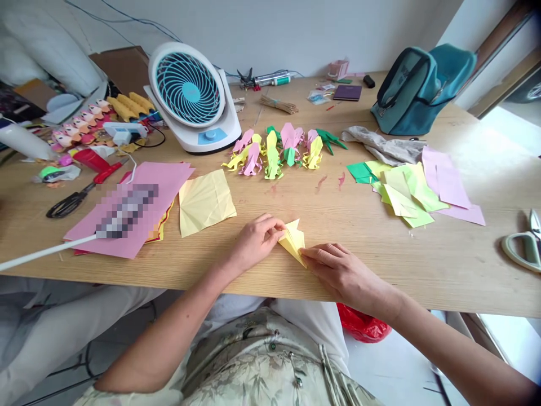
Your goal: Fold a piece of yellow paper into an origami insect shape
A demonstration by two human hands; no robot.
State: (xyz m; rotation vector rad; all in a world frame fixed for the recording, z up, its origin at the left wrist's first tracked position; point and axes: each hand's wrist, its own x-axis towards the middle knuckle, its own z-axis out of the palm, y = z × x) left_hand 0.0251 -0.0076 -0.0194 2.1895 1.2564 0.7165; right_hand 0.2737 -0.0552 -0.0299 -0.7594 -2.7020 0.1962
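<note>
A small folded piece of yellow paper (291, 239) lies near the table's front edge, narrow and pointed at its lower end. My left hand (258, 239) pinches its upper left side between thumb and fingers. At the lower right side, my right hand (338, 268) presses on the paper with its fingers closed together; its thumb is mostly hidden. To the left rests a creased yellow sheet (207, 203). Beyond my hands stands a group of folded paper figures (273, 155) in pink, yellow and green.
A desk fan (192, 96) stands at the back left. Pink sheets (135, 225) and red-handled scissors (91, 186) lie left. Loose green and yellow papers (408, 192) are on the right, near a teal bag (416, 93) and more scissors (524, 245). A red plastic bag (366, 324) sits below the table.
</note>
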